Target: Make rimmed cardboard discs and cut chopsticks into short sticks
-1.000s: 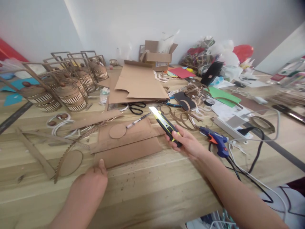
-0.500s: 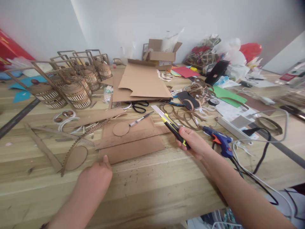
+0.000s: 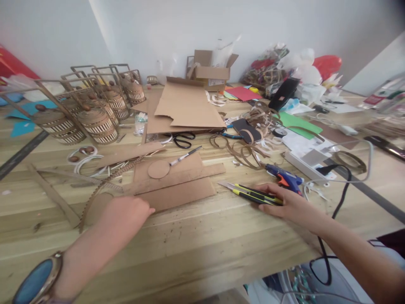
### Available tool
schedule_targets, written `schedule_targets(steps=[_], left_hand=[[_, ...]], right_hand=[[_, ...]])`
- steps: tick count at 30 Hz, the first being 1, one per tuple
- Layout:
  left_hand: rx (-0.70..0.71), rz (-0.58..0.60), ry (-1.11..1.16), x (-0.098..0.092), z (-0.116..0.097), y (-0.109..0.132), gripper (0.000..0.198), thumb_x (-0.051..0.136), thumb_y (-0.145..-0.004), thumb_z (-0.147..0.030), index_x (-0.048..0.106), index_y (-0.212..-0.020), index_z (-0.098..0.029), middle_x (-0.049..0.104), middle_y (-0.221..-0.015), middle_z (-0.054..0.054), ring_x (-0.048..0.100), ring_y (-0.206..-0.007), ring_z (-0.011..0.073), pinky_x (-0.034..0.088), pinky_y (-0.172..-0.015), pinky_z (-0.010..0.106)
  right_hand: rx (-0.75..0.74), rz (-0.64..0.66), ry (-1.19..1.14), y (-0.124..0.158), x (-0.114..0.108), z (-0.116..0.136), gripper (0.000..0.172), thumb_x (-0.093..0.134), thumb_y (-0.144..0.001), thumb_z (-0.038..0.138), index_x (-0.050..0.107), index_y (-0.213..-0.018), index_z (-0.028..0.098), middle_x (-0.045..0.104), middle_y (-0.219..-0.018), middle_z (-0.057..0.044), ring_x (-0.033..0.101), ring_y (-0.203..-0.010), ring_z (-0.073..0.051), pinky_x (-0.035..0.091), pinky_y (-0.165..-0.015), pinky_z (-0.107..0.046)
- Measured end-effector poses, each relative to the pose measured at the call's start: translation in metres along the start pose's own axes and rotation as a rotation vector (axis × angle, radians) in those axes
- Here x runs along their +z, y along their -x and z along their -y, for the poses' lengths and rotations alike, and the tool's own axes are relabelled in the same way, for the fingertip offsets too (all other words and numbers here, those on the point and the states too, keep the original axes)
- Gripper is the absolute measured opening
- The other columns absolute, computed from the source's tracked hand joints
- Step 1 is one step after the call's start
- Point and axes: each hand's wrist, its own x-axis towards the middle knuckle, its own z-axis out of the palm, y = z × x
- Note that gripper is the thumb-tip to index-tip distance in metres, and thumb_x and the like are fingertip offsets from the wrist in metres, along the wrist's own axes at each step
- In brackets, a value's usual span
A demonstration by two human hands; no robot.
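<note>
My right hand (image 3: 292, 205) lies low on the wooden table (image 3: 202, 249), its fingers closed round the handle of a yellow-and-black utility knife (image 3: 249, 193). The knife rests flat on the wood with its blade out, pointing left. My left hand (image 3: 124, 213), with a watch on the wrist, lies palm down with its fingers stretched over a cardboard disc (image 3: 95, 205) and touches the corner of a brown cardboard sheet (image 3: 180, 192). A smaller cardboard disc (image 3: 158, 169) sits on the stacked sheets behind it.
A blue glue gun (image 3: 284, 176) and black cables (image 3: 335, 198) lie right of the knife. Scissors (image 3: 182, 139), a pen knife (image 3: 185, 156), cardboard strips (image 3: 243, 150), woven baskets (image 3: 95, 122), flat cardboard (image 3: 186, 107) and a small box (image 3: 209, 71) fill the far half.
My right hand has brought the knife down from mid-air and laid it flat on the table. My left hand has slid forward onto the cardboard disc and sheet corner.
</note>
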Motion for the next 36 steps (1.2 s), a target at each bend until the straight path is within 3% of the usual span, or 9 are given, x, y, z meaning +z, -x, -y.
schedule_targets(steps=[3,7,10,12,14,18,27,36], left_hand=[[0.109,-0.02,-0.075,-0.011,-0.006,-0.014,0.042,0.041,-0.098,-0.025,0.072,-0.072,-0.014,0.07,-0.071,0.012,0.068,-0.074,0.0263,0.051,-0.068,0.035],[0.383,-0.201,-0.045,0.002,-0.005,-0.04,0.039,0.043,-0.099,-0.043,0.071,-0.102,-0.016,0.068,-0.105,0.013,0.061,-0.102,0.0259,0.049,-0.088,0.039],[0.539,-0.282,-0.005,0.021,-0.001,-0.057,0.059,0.04,-0.095,-0.059,0.053,-0.137,-0.02,0.048,-0.146,0.015,0.04,-0.135,0.0299,0.032,-0.111,0.048],[0.614,-0.261,0.002,0.029,0.0,-0.065,0.067,0.038,-0.094,-0.062,0.04,-0.147,-0.022,0.035,-0.156,0.012,0.024,-0.146,0.03,0.019,-0.118,0.051],[0.661,-0.214,0.012,0.033,-0.001,-0.068,0.067,0.038,-0.095,-0.061,0.033,-0.15,-0.025,0.03,-0.159,0.009,0.016,-0.149,0.0286,0.012,-0.12,0.051],[0.672,-0.152,0.062,0.036,-0.004,-0.068,0.064,0.038,-0.096,-0.059,0.03,-0.152,-0.029,0.028,-0.16,0.008,0.014,-0.15,0.0277,0.01,-0.12,0.052],[0.671,-0.184,0.092,0.042,-0.006,-0.067,0.056,0.035,-0.1,-0.051,0.031,-0.151,-0.03,0.027,-0.16,0.005,0.014,-0.15,0.0266,0.008,-0.12,0.05],[0.687,-0.164,0.091,0.037,0.0,-0.066,0.061,0.037,-0.099,-0.053,0.028,-0.152,-0.026,0.024,-0.161,0.007,0.011,-0.15,0.0265,0.009,-0.12,0.05]], right_hand=[[-0.151,-0.032,0.196,-0.01,0.002,0.0,0.043,0.06,-0.08,0.044,0.064,-0.116,0.022,0.068,-0.115,-0.011,0.063,-0.108,-0.031,0.05,-0.096,-0.047],[-0.262,-0.07,0.348,-0.025,0.004,0.007,0.044,0.055,-0.084,0.039,0.064,-0.123,0.022,0.067,-0.116,-0.012,0.06,-0.112,-0.031,0.046,-0.1,-0.05],[-0.32,-0.04,0.386,-0.036,0.004,0.01,0.043,0.053,-0.085,0.035,0.064,-0.125,0.022,0.066,-0.118,-0.013,0.06,-0.112,-0.031,0.046,-0.099,-0.05],[-0.354,-0.013,0.393,-0.042,0.003,0.008,0.043,0.052,-0.087,0.034,0.063,-0.126,0.022,0.066,-0.119,-0.012,0.059,-0.113,-0.03,0.046,-0.098,-0.049],[-0.378,0.003,0.399,-0.045,0.002,0.006,0.043,0.052,-0.088,0.034,0.062,-0.129,0.023,0.065,-0.122,-0.012,0.058,-0.114,-0.03,0.045,-0.099,-0.049],[-0.395,0.038,0.42,-0.046,-0.002,0.0,0.043,0.053,-0.089,0.037,0.061,-0.13,0.026,0.064,-0.124,-0.011,0.055,-0.117,-0.032,0.042,-0.1,-0.052],[-0.374,0.117,0.417,-0.044,-0.007,-0.002,0.046,0.049,-0.09,0.043,0.06,-0.131,0.024,0.062,-0.128,-0.013,0.052,-0.121,-0.033,0.037,-0.102,-0.054],[-0.343,0.18,0.421,-0.045,-0.016,0.004,0.047,0.047,-0.092,0.044,0.058,-0.133,0.023,0.06,-0.131,-0.013,0.05,-0.124,-0.033,0.034,-0.105,-0.055]])
